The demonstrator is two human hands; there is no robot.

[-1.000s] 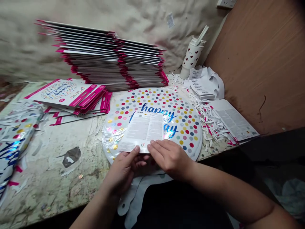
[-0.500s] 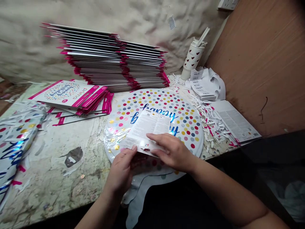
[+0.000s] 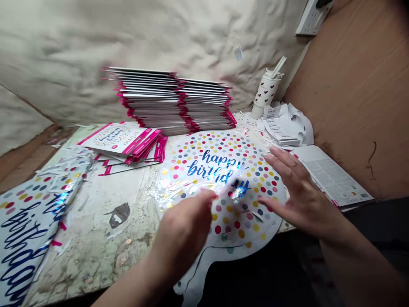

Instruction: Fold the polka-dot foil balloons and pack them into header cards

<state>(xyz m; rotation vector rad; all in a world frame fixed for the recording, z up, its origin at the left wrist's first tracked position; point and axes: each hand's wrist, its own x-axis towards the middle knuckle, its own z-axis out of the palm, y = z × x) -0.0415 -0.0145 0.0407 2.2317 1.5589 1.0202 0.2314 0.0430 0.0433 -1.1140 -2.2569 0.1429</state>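
A round foil balloon (image 3: 198, 143) lies flat before me, white with coloured dots and blue "happy birthday" lettering. Its tail hangs over the table's front edge. My left hand (image 3: 187, 228) is closed over the balloon's lower left part, thumb and fingers pinched together; whatever they hold is blurred. On the other side my right hand (image 3: 297, 196) is open above the balloon's right edge, fingers spread and holding nothing. Close to that hand rests a printed card (image 3: 335, 175) with grey text.
A tall stack of pink-edged packages (image 3: 159, 102) stands by the wall, with a loose pile of similar packages (image 3: 128, 138) in front. At left lie more dotted balloons (image 3: 28, 226) with paper scraps. A heart-patterned tumbler (image 3: 266, 91) and label strips (image 3: 284, 132) are at back right.
The printed leaflet that both hands held is no longer in them. My right hand has moved right and opened; the left has moved up and right. The view has shifted.
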